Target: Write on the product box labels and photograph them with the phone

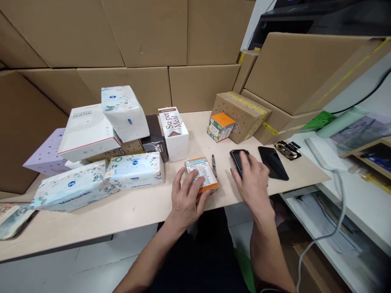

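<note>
While the table [140, 211] is holding up many things, the left hand [186, 195] and right hand [253, 179] are spreading their fingers. The left is touching the orange-and-white box [200, 167] sitting there; the right is reaching over the black phone [236, 156]. A pen [214, 163] is lying beside the box.

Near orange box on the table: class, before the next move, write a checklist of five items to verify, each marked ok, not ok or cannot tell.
1. Left hand in contact with the near orange box: ok.
2. Near orange box's printed panel facing up: ok.
3. Pen clear of both hands: ok, it lies just right of the box.
4. Right hand off the phone: cannot tell, its fingers overlap it in view.
5. Top tissue pack lying level: not ok, it is tilted.
</note>
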`<state>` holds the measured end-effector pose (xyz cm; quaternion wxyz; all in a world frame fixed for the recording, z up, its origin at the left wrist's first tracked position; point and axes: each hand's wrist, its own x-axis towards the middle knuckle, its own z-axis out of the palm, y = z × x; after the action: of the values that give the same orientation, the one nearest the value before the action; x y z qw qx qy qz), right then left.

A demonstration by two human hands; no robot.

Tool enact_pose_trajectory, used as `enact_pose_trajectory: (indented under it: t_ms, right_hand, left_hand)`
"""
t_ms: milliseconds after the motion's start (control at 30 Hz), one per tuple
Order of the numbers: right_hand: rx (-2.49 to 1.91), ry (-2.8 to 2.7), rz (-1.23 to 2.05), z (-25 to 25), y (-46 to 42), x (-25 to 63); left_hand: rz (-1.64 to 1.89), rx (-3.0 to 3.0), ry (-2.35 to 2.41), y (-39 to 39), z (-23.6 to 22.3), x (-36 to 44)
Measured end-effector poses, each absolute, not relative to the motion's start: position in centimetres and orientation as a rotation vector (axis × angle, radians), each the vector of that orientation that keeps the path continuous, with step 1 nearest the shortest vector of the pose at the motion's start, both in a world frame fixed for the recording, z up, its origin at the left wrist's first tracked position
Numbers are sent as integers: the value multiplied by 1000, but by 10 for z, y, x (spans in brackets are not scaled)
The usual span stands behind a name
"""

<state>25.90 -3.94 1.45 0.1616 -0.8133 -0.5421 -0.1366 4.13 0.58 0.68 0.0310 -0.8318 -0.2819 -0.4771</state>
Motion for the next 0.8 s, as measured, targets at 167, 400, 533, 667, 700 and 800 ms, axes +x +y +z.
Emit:
enact_pose_trajectory:
  t_ms: [167, 400, 533, 667, 700, 800]
  right_hand:
    - [-2457, -1247, -252, -10, -70, 277]
    - [-2376, -1166, -228, -20, -58, 277]
    - [-2227, -1133, -168, -19, -49, 276]
    - [-1965, -1065, -1, -11, -58, 261]
    - [-1902, -1058, 32, -8, -63, 254]
    - [-1741, -1087, 48, 3, -75, 227]
  left_hand:
    - [-1530, -2569, -844, 4, 5, 42]
    - [-1550, -2612, -854, -1, 0, 39]
    - [-1567, -2591, -824, -1, -1, 40]
    - [-1587, -2602, -806, 1, -1, 41]
    - [-1603, -2612, -796, 1, -1, 41]
    - [-1684, -2635, -808, 1, -2, 40]
